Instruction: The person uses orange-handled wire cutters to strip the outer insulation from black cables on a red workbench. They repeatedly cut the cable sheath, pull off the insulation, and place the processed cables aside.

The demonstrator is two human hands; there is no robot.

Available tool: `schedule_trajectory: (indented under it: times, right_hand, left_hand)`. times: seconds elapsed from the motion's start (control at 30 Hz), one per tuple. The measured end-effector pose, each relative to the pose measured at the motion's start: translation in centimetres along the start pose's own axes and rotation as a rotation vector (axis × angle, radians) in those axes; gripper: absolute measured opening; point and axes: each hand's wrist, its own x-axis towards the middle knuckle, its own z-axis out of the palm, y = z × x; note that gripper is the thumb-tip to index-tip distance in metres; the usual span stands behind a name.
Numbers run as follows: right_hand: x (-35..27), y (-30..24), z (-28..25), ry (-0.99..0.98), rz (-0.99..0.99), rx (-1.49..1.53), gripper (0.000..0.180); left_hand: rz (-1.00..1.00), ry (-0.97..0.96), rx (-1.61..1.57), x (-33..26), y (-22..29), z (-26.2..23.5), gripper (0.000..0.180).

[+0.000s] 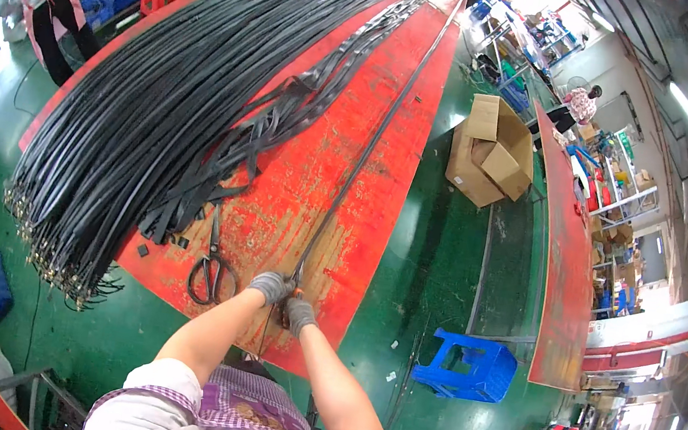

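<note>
The left hand (268,286), in a grey glove, had its fingers closed about the near end of a long dark cable (361,165) at the tabletop's (369,258) near edge. The cable ran almost straight toward 1 o'clock, perhaps kept in line by that grip. The right hand (301,315) sat just beside, at 4 o'clock from the left; whether its fingers gripped the cable or something small could not be told. Scissors (215,257) lay at 9 o'clock, likely for easy reach. Black strips (287,119) lay just short of 12 o'clock, and a cable bundle (150,91) toward 11, seemingly spread lengthwise against tangling.
</note>
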Motion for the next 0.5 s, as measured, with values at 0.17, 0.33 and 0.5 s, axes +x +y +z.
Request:
schedule_trajectory:
  times: [0.17, 0.33, 0.5]
  right_hand:
    - [-1.6, -0.7, 1.7, 0.134, -0.003, -0.357, 0.026]
    - [2.1, 0.8, 0.6, 0.174, -0.284, -0.929, 0.024]
    - [0.6, 0.3, 0.5, 0.140, -0.225, -0.791, 0.026]
  left_hand:
    - [-0.011, -0.014, -0.242, -1.4, -2.1, 0.2, 0.045]
    - [-0.040, 0.078, -0.311, 1.1, -3.6, 2.2, 0.050]
    - [-0.103, 0.029, -0.303, -0.5, -2.2, 0.7, 0.052]
